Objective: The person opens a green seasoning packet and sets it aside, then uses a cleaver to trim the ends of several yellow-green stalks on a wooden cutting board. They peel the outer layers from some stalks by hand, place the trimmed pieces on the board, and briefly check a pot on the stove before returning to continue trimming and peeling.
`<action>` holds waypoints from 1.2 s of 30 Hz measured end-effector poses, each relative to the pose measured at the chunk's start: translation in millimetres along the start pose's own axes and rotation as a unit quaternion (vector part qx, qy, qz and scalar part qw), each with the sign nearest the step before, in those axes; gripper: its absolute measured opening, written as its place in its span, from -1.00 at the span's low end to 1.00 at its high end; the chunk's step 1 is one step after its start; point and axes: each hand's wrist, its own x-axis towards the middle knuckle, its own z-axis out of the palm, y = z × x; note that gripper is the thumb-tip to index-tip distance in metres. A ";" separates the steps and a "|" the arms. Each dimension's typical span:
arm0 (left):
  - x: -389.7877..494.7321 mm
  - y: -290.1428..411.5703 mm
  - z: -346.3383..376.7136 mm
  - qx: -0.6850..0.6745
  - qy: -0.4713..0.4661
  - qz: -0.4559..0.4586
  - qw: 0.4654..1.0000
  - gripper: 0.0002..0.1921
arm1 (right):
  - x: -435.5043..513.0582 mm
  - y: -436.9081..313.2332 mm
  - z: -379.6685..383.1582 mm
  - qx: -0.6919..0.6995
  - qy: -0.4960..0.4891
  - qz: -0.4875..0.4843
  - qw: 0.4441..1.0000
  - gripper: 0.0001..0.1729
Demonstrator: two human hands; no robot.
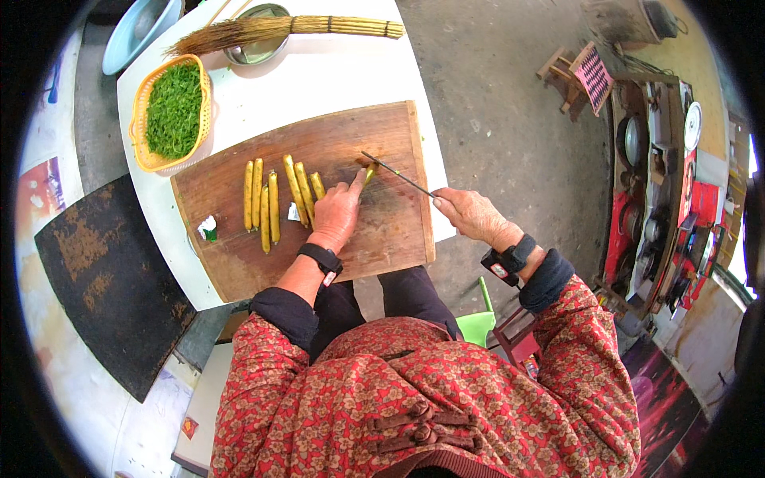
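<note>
My right hand (473,216) grips a knife (401,174), its dark, narrow edge slanting over the right part of a wooden cutting board (382,239). The knife tip is close to the end of a yellow, sausage-like stick (370,174). My left hand (337,209) holds that stick against the board, hiding most of it. Left of this hand lie several similar yellow sticks (265,203), roughly side by side. A small white packet (293,212) touches or lies beside some of them. A crumpled green-and-white wrapper (208,229) rests near the board's left edge.
A yellow plastic basket (137,128) of chopped greens (174,110) stands on the white table (334,77). Behind it, a straw whisk broom (293,27) lies across a metal bowl (254,60). A blue basin (119,45) is far left. A small folding stool (594,79) and a green chair (478,325) stand right.
</note>
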 end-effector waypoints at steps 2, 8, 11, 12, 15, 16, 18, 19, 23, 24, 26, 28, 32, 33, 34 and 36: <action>0.3 -0.5 -1.4 -0.015 -0.001 -0.003 1.000 -0.37 | 1.8 -1.7 -1.8 0.011 -0.011 0.008 1.000 -0.57; 2.8 -3.4 -2.8 -0.024 -0.028 0.001 0.999 -0.36 | 33.8 -18.5 12.7 -0.017 0.042 -0.062 0.997 -0.60; -1.7 -1.3 -3.2 -0.020 0.022 0.016 0.999 -0.46 | 49.0 -24.9 25.9 -0.003 0.070 -0.085 0.994 -0.62; -6.0 1.5 -2.5 -0.022 -0.007 0.000 1.000 -0.42 | 49.1 -23.8 30.4 0.000 0.080 -0.074 0.994 -0.65; -19.1 12.0 2.2 -0.034 -0.048 -0.039 0.998 -0.34 | 49.0 -19.7 44.9 0.015 0.146 -0.046 0.988 -0.65; -23.7 13.4 2.5 -0.043 -0.047 -0.043 0.997 -0.34 | 47.9 -16.3 45.9 0.099 0.115 0.005 0.988 -0.63; -31.1 12.2 0.1 -0.050 -0.043 -0.059 0.996 -0.39 | 48.2 -13.5 48.4 0.147 0.128 -0.024 0.981 -0.62; -34.4 8.4 -3.1 -0.064 -0.004 -0.052 0.997 -0.43 | 48.3 -12.8 48.7 0.161 0.121 -0.018 0.979 -0.62; -36.3 -17.1 -19.0 -0.119 0.124 -0.099 0.980 -0.72 | 34.2 -10.5 55.0 0.225 0.108 -0.027 0.968 -0.64; -36.9 -30.8 -25.2 -0.102 0.169 -0.123 0.972 -0.73 | 27.7 -9.3 57.6 0.235 0.103 -0.019 0.966 -0.63; -37.5 -59.0 -35.5 -0.042 0.243 -0.168 0.954 -0.74 | 15.5 -7.3 66.3 0.252 0.100 -0.002 0.963 -0.63; -37.6 -79.8 -40.1 0.021 0.244 -0.205 0.948 -0.72 | 6.1 -4.8 76.4 0.253 0.105 -0.011 0.962 -0.63; -37.8 -94.6 -38.8 0.078 0.164 -0.225 0.957 -0.69 | -5.2 -0.5 99.7 0.265 0.115 0.008 0.957 -0.63; -37.0 -94.5 -38.2 0.089 0.148 -0.224 0.959 -0.69 | -7.2 -0.7 106.3 0.287 0.112 0.039 0.951 -0.63; -35.4 -94.5 -38.3 0.111 0.136 -0.217 0.960 -0.73 | -7.8 -1.5 111.9 0.293 0.113 0.043 0.948 -0.64; -31.4 -94.8 -40.2 0.128 0.123 -0.209 0.962 -0.77 | -6.7 -7.3 123.9 0.269 0.154 0.020 0.951 -0.66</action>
